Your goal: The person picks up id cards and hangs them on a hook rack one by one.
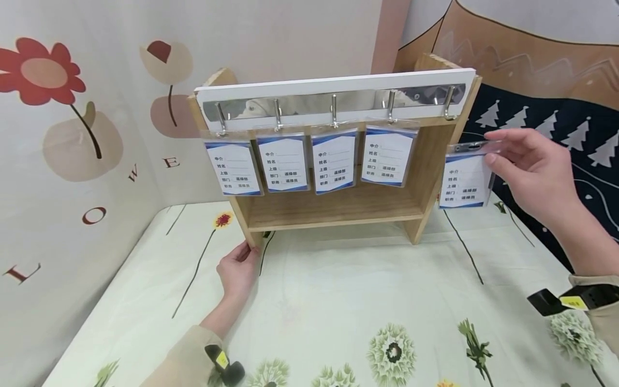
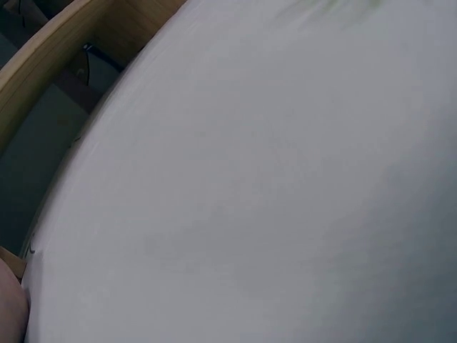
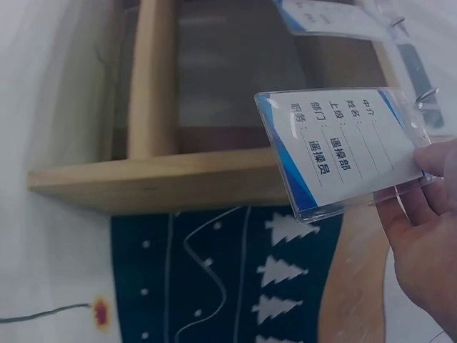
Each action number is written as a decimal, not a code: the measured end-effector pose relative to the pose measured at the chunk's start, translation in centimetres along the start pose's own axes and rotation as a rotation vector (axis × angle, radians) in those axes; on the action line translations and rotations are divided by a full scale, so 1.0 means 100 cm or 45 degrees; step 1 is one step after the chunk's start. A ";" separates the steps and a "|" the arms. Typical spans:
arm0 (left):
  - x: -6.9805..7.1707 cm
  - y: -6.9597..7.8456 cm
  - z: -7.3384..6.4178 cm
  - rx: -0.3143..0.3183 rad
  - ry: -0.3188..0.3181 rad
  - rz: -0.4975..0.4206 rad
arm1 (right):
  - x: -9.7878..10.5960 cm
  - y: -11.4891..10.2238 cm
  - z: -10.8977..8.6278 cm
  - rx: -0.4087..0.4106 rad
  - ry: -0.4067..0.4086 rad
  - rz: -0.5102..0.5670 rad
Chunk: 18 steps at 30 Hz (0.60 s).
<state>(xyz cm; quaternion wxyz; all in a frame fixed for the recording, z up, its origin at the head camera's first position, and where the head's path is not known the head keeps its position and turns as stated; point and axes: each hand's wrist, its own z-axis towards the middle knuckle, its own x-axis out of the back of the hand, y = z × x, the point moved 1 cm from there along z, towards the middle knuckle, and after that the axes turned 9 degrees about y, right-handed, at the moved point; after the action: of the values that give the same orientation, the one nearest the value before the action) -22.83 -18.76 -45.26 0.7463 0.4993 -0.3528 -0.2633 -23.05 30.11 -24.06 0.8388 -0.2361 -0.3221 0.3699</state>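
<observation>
My right hand pinches a clear plastic ID badge by its upper right edge, thumb in front. The badge hangs upright beside the rack's right side, below and right of the rightmost metal hook, which carries nothing. In the right wrist view the badge shows printed lines and blue corners. Down at the front left foot of the wooden rack, my left hand grips the leg's lower end. The left wrist view catches only a sliver of that hand. Several similar badges hang from the other hooks.
A white board with a shiny strip bears the hooks along the rack's top. The rack stands on a flower-printed cloth. Printed curtains rise behind, with a dark tree-patterned one at the right.
</observation>
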 end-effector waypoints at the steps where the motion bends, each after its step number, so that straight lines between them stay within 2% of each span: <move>1: 0.000 0.000 0.000 0.000 -0.002 0.002 | -0.001 -0.003 0.002 0.019 0.012 0.008; 9: -0.001 -0.001 0.000 0.015 -0.014 -0.005 | -0.006 -0.022 0.014 0.165 0.066 0.089; 18: -0.001 -0.002 0.000 0.012 -0.011 0.002 | -0.014 -0.033 0.025 0.209 0.140 0.206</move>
<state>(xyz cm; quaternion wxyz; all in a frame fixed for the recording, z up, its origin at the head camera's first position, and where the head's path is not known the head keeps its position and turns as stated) -22.90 -18.80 -45.42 0.7427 0.5012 -0.3577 -0.2632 -23.97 27.42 -20.78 0.8391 -0.2118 -0.2243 0.4481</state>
